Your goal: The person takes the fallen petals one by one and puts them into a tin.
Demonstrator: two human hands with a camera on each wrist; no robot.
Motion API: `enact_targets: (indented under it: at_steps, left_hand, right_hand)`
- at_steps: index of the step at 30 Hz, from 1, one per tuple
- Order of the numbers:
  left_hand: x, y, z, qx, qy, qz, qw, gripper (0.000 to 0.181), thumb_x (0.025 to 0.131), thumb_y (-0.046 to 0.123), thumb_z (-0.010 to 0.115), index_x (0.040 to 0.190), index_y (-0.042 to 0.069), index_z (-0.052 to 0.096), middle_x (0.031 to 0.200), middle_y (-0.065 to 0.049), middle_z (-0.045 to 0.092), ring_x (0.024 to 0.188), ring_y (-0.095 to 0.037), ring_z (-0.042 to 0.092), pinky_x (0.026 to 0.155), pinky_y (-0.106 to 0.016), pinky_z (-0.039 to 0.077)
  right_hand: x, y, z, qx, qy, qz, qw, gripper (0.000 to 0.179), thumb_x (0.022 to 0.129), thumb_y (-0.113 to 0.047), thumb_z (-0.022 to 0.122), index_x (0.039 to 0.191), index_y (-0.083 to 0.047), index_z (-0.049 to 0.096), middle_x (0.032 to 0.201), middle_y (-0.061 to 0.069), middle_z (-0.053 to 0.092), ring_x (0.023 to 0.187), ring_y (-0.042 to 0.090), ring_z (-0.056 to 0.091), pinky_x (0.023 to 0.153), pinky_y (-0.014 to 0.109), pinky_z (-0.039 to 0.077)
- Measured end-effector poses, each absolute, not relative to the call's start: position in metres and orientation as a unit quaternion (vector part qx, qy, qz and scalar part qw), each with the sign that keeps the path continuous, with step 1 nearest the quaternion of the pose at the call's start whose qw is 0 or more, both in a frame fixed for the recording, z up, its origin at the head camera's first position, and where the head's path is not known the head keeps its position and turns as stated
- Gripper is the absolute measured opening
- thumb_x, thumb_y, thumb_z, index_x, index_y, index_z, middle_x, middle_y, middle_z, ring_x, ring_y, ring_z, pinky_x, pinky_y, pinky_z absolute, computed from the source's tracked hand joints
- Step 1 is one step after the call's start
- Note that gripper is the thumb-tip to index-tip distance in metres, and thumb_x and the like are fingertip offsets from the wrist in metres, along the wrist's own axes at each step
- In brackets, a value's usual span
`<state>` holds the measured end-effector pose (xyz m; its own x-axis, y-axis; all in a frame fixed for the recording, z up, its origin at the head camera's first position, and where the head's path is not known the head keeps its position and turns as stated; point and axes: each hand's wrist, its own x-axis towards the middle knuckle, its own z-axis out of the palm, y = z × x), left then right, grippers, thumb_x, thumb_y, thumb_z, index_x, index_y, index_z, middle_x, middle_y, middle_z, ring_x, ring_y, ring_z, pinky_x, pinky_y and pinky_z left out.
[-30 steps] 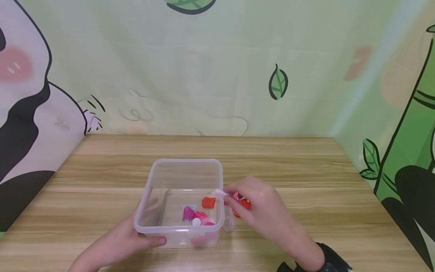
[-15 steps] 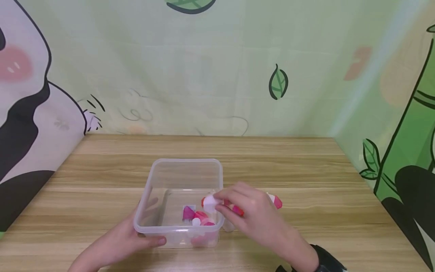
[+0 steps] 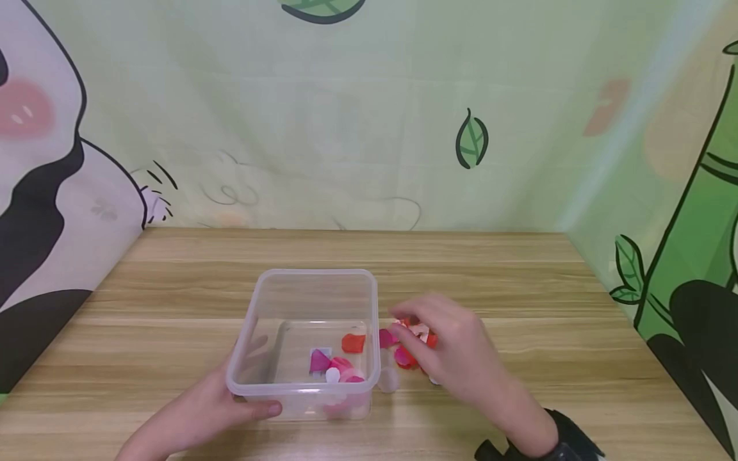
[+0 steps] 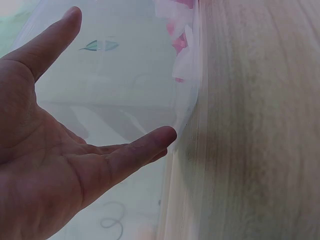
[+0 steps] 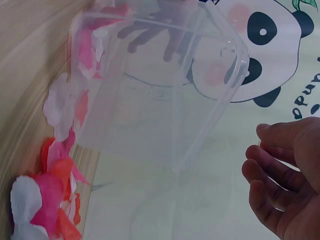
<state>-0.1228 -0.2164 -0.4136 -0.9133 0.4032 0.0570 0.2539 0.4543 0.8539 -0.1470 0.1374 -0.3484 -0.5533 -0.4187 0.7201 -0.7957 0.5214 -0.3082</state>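
Hand, left (image 3: pixel 221 394): spread wide, fingers and thumb straight against a rectangular, translucent plastic container (image 3: pixel 302 388); presumably steadying it.
Container position: upright on the wood-grain desk (image 3: pixel 490 269), lidless, mouth upward.
Petals inside: thin, apparently cloth. One magenta petal (image 3: pixel 319 361) lies near the middle of the floor; a small round white petal (image 3: pixel 332 376) and pink petals (image 3: pixel 341 366) gather toward the front right; one red-orange petal (image 3: pixel 353 343) lies near the right wall. No addition noted against half a second ago.
Petals outside: a broad whitish petal (image 5: pixel 56 110) just beside the right wall; further right, a loose heap of red, magenta and white petals (image 5: pixel 50 195), partly covered in the head view.
Hand, right (image 3: pixel 455 333): fingers curved, modest gap before the thumb, above the heap; nothing seen in its grasp.
Change at right: half a second ago it pinched a white petal over the rim; now that petal is gone from the fingertips, resting place not established.
Bearing on work: right hand judged free for another petal; sorting appears incomplete, petals lying both inside and outside.
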Motion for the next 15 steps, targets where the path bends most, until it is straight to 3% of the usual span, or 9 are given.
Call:
enact_targets:
  at_steps: [11, 15]
  left_hand:
    - [-0.123, -0.217, -0.415, 0.196, 0.849, 0.484, 0.077, 0.115, 0.083, 0.029, 0.089, 0.164, 0.007, 0.011, 0.155, -0.03, 0.038, 0.126, -0.039, 0.054, 0.09, -0.028, 0.051]
    - [-0.124, -0.218, -0.415, 0.198, 0.846, 0.488, 0.08, 0.115, 0.083, 0.028, 0.088, 0.164, 0.008, 0.01, 0.155, -0.03, 0.037, 0.126, -0.04, 0.053, 0.089, -0.028, 0.051]
  right_hand:
    - [-0.156, 0.156, -0.352, 0.306, -0.879, 0.268, 0.248, 0.024, 0.08, -0.005, 0.089, 0.099, -0.007, 0.076, 0.092, 0.0, 0.074, 0.081, 0.013, 0.068, 0.066, 0.029, 0.057]
    - [-0.158, 0.164, -0.356, 0.269, -0.915, 0.234, 0.19, 0.021, 0.08, -0.006, 0.088, 0.097, -0.009, 0.075, 0.089, -0.001, 0.071, 0.077, 0.013, 0.063, 0.065, 0.028, 0.055]
